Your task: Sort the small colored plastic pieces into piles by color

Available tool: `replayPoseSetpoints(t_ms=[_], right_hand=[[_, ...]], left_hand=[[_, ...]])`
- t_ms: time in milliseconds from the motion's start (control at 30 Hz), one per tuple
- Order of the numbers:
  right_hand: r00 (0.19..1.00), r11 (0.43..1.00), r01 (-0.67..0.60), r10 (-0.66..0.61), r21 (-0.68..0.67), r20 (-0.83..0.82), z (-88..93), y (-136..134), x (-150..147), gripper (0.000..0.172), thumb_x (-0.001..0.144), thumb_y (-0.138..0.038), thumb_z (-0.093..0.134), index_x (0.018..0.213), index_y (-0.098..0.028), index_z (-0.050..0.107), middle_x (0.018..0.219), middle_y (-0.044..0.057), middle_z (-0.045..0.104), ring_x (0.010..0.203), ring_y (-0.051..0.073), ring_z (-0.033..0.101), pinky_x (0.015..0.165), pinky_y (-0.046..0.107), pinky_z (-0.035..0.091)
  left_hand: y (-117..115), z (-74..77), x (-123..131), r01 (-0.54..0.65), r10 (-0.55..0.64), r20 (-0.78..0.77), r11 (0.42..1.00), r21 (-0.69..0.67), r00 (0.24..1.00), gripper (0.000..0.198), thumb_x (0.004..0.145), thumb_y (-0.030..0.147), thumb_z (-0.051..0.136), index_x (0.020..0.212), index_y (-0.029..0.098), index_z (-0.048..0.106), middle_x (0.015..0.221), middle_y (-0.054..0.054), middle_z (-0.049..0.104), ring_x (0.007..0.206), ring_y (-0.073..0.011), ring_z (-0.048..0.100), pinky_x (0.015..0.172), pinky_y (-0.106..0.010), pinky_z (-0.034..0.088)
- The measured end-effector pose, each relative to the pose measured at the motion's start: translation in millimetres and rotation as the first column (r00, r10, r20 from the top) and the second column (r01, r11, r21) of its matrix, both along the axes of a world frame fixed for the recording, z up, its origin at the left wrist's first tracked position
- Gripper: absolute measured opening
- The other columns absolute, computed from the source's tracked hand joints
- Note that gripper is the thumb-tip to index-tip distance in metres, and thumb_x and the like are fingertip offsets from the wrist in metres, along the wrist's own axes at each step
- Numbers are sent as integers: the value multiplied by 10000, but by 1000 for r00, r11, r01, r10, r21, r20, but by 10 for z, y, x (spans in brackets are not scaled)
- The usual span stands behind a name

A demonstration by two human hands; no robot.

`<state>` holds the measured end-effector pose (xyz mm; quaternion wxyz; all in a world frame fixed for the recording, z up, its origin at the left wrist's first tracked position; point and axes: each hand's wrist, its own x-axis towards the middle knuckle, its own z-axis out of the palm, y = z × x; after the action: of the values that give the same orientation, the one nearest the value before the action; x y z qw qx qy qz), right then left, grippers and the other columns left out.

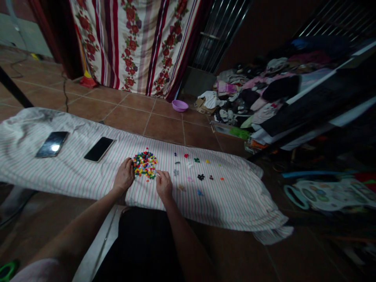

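Note:
A mixed heap of tiny coloured pieces (144,162) lies on the striped cloth (235,207) between my two hands. My left hand (125,173) rests at the heap's left edge with its fingers curled together; what they hold, if anything, is hidden. At the lower right of the heap, my right hand (165,185) pinches a small white piece between thumb and forefinger. Right of that hand, small groups sorted by colour are spread out: black pieces (201,177), green pieces (196,160), grey pieces (176,172), tan pieces (181,187), blue pieces (200,192) and several others.
Two phones lie on the cloth to the left, a dark phone (100,149) and a shiny phone (53,144). Beyond the cloth's far edge, a purple basin (179,105) stands on the tiled floor before a floral curtain (132,47). Clothes (252,90) are piled at the right.

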<state>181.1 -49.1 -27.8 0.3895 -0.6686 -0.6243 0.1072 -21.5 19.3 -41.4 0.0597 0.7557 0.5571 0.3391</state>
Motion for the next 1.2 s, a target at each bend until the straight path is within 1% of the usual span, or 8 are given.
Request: replayPoseSetpoints(t_ms=[233,400,500,667,800,967,1067,1200], right_hand=[[1000,1000,3,-3,-6,19,-1,22,0,342,883,-118,437,1030,-221,728,1003,54,641,985,165,618,936,273,486],[999,999,26,-25,-44,42,11,21,-4,332,897,-129,449,1061,-230,719,1013,50,649,993,162,621,913,253,487],[998,998,27,-24,-53,66,17,16,-9,330,915,-142,452,1094,-225,717,1023,53,650,992,160,623,908,246,488],[995,997,30,-23,-71,101,20,11,-11,341,933,-139,450,1098,-233,733,1007,49,645,964,155,627,890,240,495],[990,995,15,-1,-98,141,30,1,-16,391,922,-103,450,1120,-271,742,998,40,630,950,147,620,864,224,498],[972,988,-57,88,-143,220,68,-26,-28,454,932,-93,451,1248,-322,682,1089,42,614,1013,140,604,896,221,486],[960,982,-59,105,-180,259,96,-32,-33,477,940,-94,448,1297,-341,646,1128,42,607,1037,137,596,900,216,482],[957,978,-58,113,-202,268,115,-41,-38,478,957,-107,431,1329,-339,621,1157,48,601,1051,137,593,914,214,478]], left_hand=[[-165,1,-45,-42,39,56,998,48,998,450,908,262,346,1301,117,508,1337,-209,582,1358,-317,461,1104,-576,415],[-318,80,-40,-201,204,-32,977,67,979,412,910,281,357,1200,103,589,1337,-232,586,1365,-364,451,1102,-604,364],[-394,143,-7,-264,266,-75,964,30,961,419,908,258,363,1217,100,596,1361,-237,574,1359,-363,460,1107,-605,340],[-444,204,10,-261,257,-99,965,-31,961,433,891,236,384,1222,61,601,1366,-267,557,1352,-362,461,1114,-576,322],[-455,219,1,-260,255,-129,965,-25,958,405,888,229,387,1200,116,619,1355,-219,571,1325,-336,479,1101,-544,342],[-468,278,25,-252,229,-226,964,-81,947,416,894,235,415,1243,133,618,1392,-231,529,1354,-361,435,1089,-550,346],[-471,322,41,-269,238,-297,961,-69,925,417,900,236,403,1244,145,619,1381,-215,536,1353,-356,437,1083,-524,364],[-466,352,55,-269,236,-319,961,-63,918,418,889,240,411,1236,139,621,1384,-212,533,1360,-350,434,1101,-503,355]])
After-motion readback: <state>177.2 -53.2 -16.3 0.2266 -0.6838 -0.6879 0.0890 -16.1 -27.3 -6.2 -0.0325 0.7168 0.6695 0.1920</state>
